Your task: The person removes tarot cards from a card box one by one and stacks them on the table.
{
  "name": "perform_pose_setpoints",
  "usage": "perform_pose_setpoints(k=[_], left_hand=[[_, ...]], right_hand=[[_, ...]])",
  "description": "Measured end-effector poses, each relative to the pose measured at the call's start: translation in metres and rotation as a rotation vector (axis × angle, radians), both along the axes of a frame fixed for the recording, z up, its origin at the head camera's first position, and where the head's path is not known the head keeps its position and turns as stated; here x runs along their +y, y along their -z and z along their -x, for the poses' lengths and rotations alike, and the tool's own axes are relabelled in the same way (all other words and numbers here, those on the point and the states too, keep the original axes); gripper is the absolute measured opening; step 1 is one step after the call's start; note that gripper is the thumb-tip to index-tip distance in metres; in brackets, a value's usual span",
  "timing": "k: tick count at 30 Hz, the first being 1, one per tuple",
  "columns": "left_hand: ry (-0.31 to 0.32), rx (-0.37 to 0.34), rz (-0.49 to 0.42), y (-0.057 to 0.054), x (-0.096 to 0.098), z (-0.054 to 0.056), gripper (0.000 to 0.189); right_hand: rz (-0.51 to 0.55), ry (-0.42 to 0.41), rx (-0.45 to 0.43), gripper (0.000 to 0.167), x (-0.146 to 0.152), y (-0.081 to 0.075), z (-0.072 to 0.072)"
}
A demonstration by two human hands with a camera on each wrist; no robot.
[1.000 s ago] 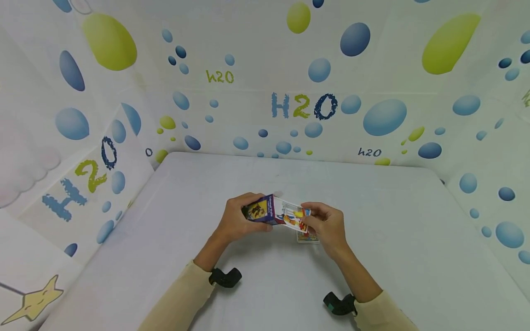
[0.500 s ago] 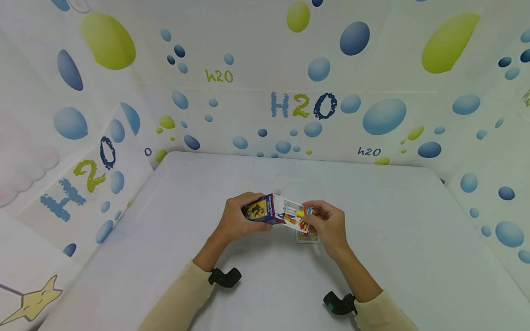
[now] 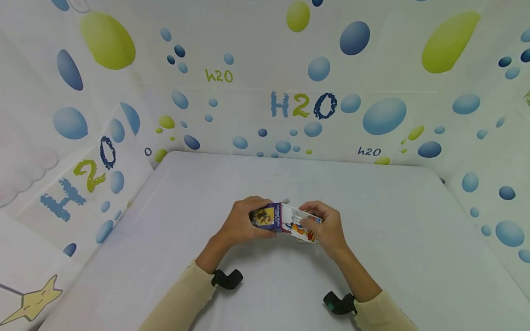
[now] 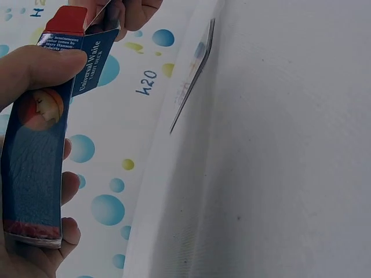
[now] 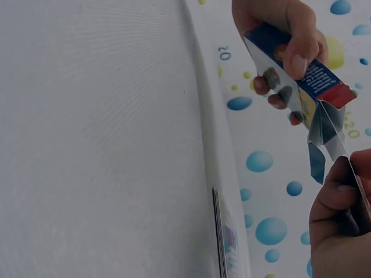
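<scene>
Tilted above the table, a dark blue tarot card box [image 3: 265, 217] lies in the grip of my left hand [image 3: 240, 225], thumb on one side and fingers on the other. Its red end flap [image 4: 67, 19] stands open in the left wrist view. A colourful tarot card [image 3: 295, 224] reaches from the box mouth to my right hand [image 3: 330, 228], which pinches its outer end between thumb and fingers. How many cards are pinched, and how far they sit inside the box, is hidden. Below them a card stack [image 3: 305, 241] lies on the table, mostly covered.
The white table [image 3: 372, 239] spreads out around both hands. Behind it hangs a white backdrop [image 3: 248, 101] printed with blue and green bubbles. In the right wrist view, a thin flat edge [image 5: 219, 231] lies on the tabletop.
My left hand and the box have shifted right and slightly down, toward my right hand. The card's outer end sits farther right, and more of the stack below is covered.
</scene>
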State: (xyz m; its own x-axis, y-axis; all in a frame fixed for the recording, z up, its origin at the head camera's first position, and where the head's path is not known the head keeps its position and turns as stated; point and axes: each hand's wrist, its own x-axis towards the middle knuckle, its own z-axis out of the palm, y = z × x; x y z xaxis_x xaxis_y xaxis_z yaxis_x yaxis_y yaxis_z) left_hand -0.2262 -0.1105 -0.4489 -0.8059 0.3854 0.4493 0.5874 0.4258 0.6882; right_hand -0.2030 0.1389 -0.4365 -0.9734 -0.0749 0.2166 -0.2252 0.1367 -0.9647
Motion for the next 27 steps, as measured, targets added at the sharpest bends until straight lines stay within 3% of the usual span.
perform_pose_setpoints(k=[8, 12, 19, 27], left_hand=[[0.026, -0.006, 0.051, 0.0, 0.001, 0.0, 0.069], [0.048, -0.029, 0.067, 0.0, 0.0, 0.0, 0.068], [0.026, -0.01, 0.055, 0.003, -0.003, 0.001, 0.068], [0.014, -0.008, 0.03, 0.001, -0.005, 0.001, 0.069]], right_hand=[[-0.117, -0.13, 0.068, 0.019, 0.005, -0.002, 0.0], [-0.185, -0.188, 0.053, 0.016, 0.01, -0.003, 0.001], [-0.217, -0.211, 0.009, 0.017, 0.017, -0.004, 0.002], [-0.23, -0.195, 0.021, 0.015, 0.018, -0.003, 0.004]])
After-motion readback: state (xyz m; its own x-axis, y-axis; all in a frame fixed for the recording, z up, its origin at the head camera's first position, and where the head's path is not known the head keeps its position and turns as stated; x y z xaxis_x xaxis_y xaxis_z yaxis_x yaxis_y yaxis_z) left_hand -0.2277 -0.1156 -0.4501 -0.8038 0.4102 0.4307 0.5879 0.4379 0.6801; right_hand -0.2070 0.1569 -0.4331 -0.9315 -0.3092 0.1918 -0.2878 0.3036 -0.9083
